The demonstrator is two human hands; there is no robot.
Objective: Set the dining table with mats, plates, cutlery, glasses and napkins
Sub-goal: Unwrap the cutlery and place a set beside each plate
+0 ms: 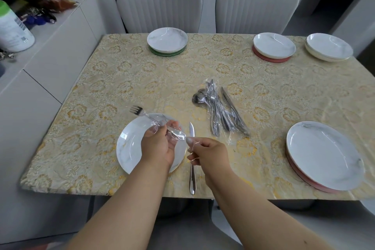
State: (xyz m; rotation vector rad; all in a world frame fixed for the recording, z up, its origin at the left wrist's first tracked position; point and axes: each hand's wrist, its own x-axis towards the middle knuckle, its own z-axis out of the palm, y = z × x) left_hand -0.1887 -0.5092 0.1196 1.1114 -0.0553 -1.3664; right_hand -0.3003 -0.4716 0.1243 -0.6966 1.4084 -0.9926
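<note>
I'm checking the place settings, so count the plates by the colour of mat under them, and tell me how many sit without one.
Green mat: 1 plate
Pink mats: 2 plates
No mat visible: 2, the near left plate and the far right stack, counted as one
Total: 5

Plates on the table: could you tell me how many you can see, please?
At least 5: near-left plate under the hands, near-right plate, far-left plate, far-middle plate, and a far-right stack that may hide more.
</note>
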